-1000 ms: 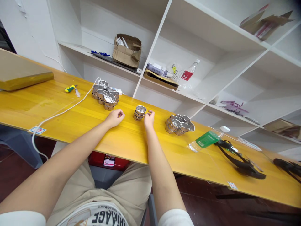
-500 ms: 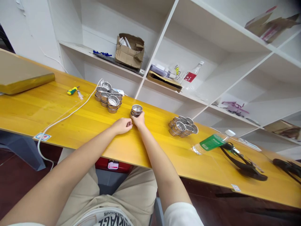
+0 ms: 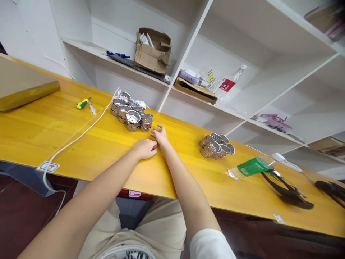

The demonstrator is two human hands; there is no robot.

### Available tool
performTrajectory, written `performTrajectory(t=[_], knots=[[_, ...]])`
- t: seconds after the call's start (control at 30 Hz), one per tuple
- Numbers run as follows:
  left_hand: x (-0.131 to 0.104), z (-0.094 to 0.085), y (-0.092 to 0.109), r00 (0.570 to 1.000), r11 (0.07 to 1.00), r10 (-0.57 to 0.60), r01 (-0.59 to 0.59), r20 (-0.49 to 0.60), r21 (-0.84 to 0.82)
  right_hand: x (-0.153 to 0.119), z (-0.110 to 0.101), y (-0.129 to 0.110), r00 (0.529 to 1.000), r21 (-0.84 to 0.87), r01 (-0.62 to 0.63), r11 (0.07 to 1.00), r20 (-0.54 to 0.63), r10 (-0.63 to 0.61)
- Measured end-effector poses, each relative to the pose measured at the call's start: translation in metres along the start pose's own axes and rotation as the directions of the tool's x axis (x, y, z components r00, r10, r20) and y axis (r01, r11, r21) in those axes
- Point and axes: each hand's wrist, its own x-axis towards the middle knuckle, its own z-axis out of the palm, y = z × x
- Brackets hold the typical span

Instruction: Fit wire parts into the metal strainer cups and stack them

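A group of small perforated metal strainer cups (image 3: 133, 117) stands in short stacks on the left half of the yellow table (image 3: 105, 144). At its right end is a separate stack of the same cups (image 3: 146, 121). My right hand (image 3: 160, 136) is just right of that stack, fingers apart, holding nothing. My left hand (image 3: 146, 148) rests on the tabletop nearer to me, its fingers curled in, with nothing visible in them. A second cluster of strainer cups (image 3: 216, 146) sits farther right, away from both hands.
A green-labelled bottle (image 3: 253, 166) lies beside a black strap (image 3: 285, 192) on the right. At left are a screwdriver (image 3: 83, 103), a white cable (image 3: 81, 135) and a flat box (image 3: 25, 84). White shelves with a cardboard box (image 3: 152, 52) rise behind the table.
My right hand has moved the stack of strainer cups left, beside the left group, and let go of it. The left hand stays curled near it. The view has shifted slightly.
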Motion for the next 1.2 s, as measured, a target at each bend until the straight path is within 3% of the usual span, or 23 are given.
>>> performTrajectory(t=[0.1, 0.17, 0.2, 0.27, 0.37, 0.4, 0.47, 0.57, 0.7, 0.93, 1.2], knots=[[0.005, 0.005, 0.008, 0.998, 0.998, 0.055, -0.056, 0.032, 0.034, 0.000, -0.036, -0.007, 0.996, -0.104, 0.065, 0.992, -0.051, -0.070], [0.012, 0.007, 0.014, 0.991, 0.992, 0.114, -0.117, 0.077, 0.043, -0.004, -0.075, -0.015, 0.973, -0.297, 0.147, 0.943, -0.129, -0.192], [0.015, 0.007, 0.016, 0.984, 0.988, 0.144, -0.149, 0.103, 0.042, -0.007, -0.097, -0.020, 0.939, -0.426, 0.179, 0.887, -0.195, -0.283], [0.023, 0.009, 0.020, 0.971, 0.980, 0.193, -0.199, 0.144, 0.025, -0.015, -0.143, -0.027, 0.810, -0.680, 0.094, 0.727, -0.373, -0.453], [0.031, 0.011, 0.021, 0.962, 0.975, 0.220, -0.220, 0.159, -0.023, -0.028, -0.200, -0.032, 0.591, -0.812, -0.244, 0.531, -0.558, -0.582], [0.032, 0.012, 0.020, 0.962, 0.976, 0.220, -0.217, 0.159, -0.037, -0.031, -0.214, -0.032, 0.545, -0.797, -0.329, 0.506, -0.598, -0.588], [0.034, 0.012, 0.018, 0.961, 0.975, 0.222, -0.215, 0.165, -0.060, -0.035, -0.231, -0.029, 0.509, -0.759, -0.427, 0.491, -0.651, -0.564], [0.035, 0.011, 0.015, 0.957, 0.974, 0.224, -0.214, 0.185, -0.070, -0.036, -0.239, -0.025, 0.517, -0.709, -0.497, 0.501, -0.705, -0.485], [0.036, 0.010, 0.014, 0.961, 0.978, 0.206, -0.194, 0.185, -0.082, -0.032, -0.238, -0.025, 0.569, -0.701, -0.519, 0.490, -0.711, -0.413], [0.035, 0.016, 0.014, 0.984, 0.987, 0.148, -0.142, 0.094, -0.068, -0.029, -0.231, -0.032, 0.694, -0.779, -0.454, 0.434, -0.614, -0.376], [0.032, 0.016, 0.018, 0.998, 0.996, 0.067, -0.066, 0.018, -0.065, -0.032, -0.211, -0.029, 0.793, -0.815, -0.337, 0.471, -0.515, -0.325]])
